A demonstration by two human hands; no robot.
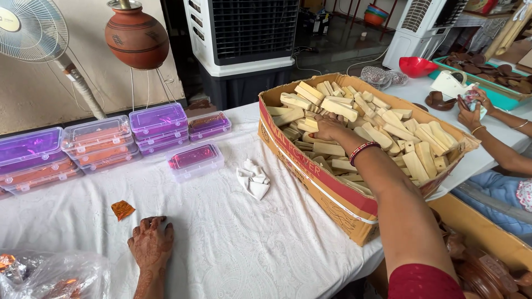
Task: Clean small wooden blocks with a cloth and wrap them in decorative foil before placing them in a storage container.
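My right hand (328,128) reaches into a large cardboard box (310,174) heaped with pale wooden pieces (382,135); its fingers rest among the pieces, and whether they grip one is hidden. A beaded bangle sits on that wrist. My left hand (151,242) lies flat, palm down, on the white patterned tablecloth (233,243), holding nothing. A small orange foil wrapper (122,209) lies just beyond it. A crumpled white cloth (253,180) lies between the left hand and the box.
Clear plastic boxes with purple lids (158,126) are stacked along the far left. A crinkled plastic bag (52,275) sits at the near left. Another person's hands (471,108) work at the right near a teal tray (493,83) of brown pieces. A fan, clay pot and air coolers stand behind.
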